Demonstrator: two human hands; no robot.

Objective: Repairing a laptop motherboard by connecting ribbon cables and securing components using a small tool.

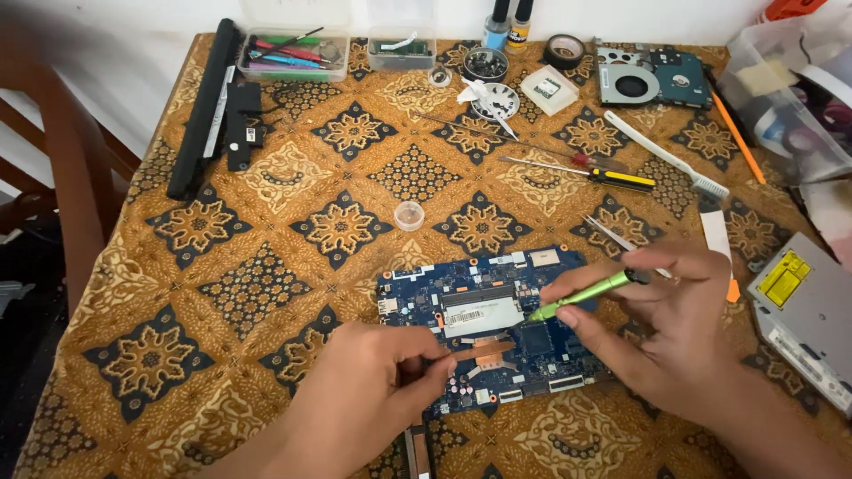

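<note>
Head view: a blue laptop circuit board lies flat on the patterned cloth of the worktop, near the front edge. The left hand is closed in a pinch on the end of a copper heat pipe that lies across the board's lower middle. The right hand is closed around a green screwdriver, held like a pen, its tip down on the board just right of the silver memory slot cover. Behind the board sit a small clear cap, tweezers, a yellow-and-black screwdriver, a white brush and a cooling fan assembly; a black battery bar lies far left, an optical drive far right.

Risk, as I judge it: the driver tip could slip off a small screw and scratch nearby parts, since the board rests on soft cloth. Lifting the thin copper pipe from one end could bend it
</note>
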